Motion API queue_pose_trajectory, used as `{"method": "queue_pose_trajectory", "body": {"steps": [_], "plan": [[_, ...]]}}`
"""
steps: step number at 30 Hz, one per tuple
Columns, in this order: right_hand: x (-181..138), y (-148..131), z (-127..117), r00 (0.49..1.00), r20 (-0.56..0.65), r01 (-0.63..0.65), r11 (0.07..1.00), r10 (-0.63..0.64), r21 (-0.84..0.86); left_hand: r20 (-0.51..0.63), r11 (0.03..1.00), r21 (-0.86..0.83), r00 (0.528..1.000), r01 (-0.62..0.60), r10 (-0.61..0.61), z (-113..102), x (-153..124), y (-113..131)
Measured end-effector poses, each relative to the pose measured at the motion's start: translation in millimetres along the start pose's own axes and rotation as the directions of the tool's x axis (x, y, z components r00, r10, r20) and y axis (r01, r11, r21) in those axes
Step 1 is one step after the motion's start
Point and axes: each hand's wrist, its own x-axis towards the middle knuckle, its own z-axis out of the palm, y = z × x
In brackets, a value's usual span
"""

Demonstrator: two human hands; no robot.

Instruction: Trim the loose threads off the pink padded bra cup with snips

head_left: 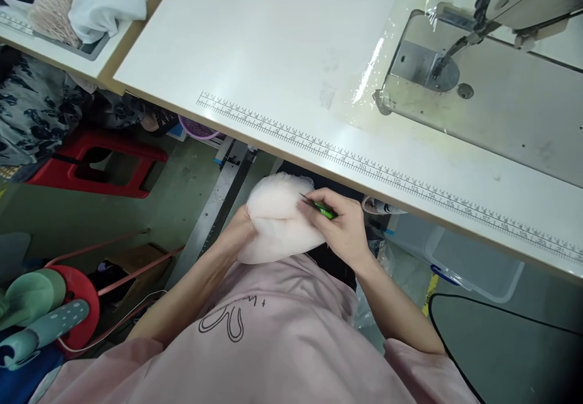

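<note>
A pale, rounded piece of sheer white fabric [277, 234] is held above my lap, just in front of the table edge. My left hand [242, 226] grips it from the left side, with most of the fingers hidden under the cloth. In my right hand [345, 225] is a pair of small green thread snips [324, 209]. Their dark pointed tip lies against the upper right part of the fabric. My right fingers are closed round the green handle and touch the cloth.
A white sewing table [282, 45] with a printed ruler [337, 155] along its edge spans the front. A sewing machine [455, 58] stands at right. Folded cloth [109, 3] lies at upper left; beside me are red stools [104, 161] and a clear plastic bin [469, 258].
</note>
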Motion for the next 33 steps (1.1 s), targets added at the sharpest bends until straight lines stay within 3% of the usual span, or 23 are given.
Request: {"method": "queue_pose_trajectory", "body": {"steps": [4, 8, 13, 25, 33], "plan": [[-0.5, 5.7, -11.1, 0.994, -0.065, 0.075, 0.992, -0.082, -0.106, -0.072, 0.997, -0.069, 0.996, 0.041, -0.046, 3.2, 0.6, -1.2], [-5.2, 6.3, -26.8, 0.97, 0.06, 0.242, 0.948, -0.235, -0.207, -0.119, 0.996, -0.08, 0.991, 0.049, -0.059, 4.1, -1.6, 2.9], [-7.0, 3.7, -31.6, 0.946, 0.127, 0.32, 0.918, -0.298, -0.233, -0.079, 0.993, -0.094, 0.993, 0.076, -0.084, 3.7, -4.8, 5.3], [-0.8, -4.5, -27.1, 0.928, 0.174, 0.363, 0.902, -0.329, -0.235, 0.026, 0.994, -0.074, 0.997, 0.075, -0.073, 6.4, -6.9, 7.3], [1.6, -5.4, -24.1, 0.933, 0.179, 0.35, 0.903, -0.312, -0.248, -0.031, 0.997, -0.049, 0.997, 0.063, -0.064, 6.0, -5.7, 4.2]]}}
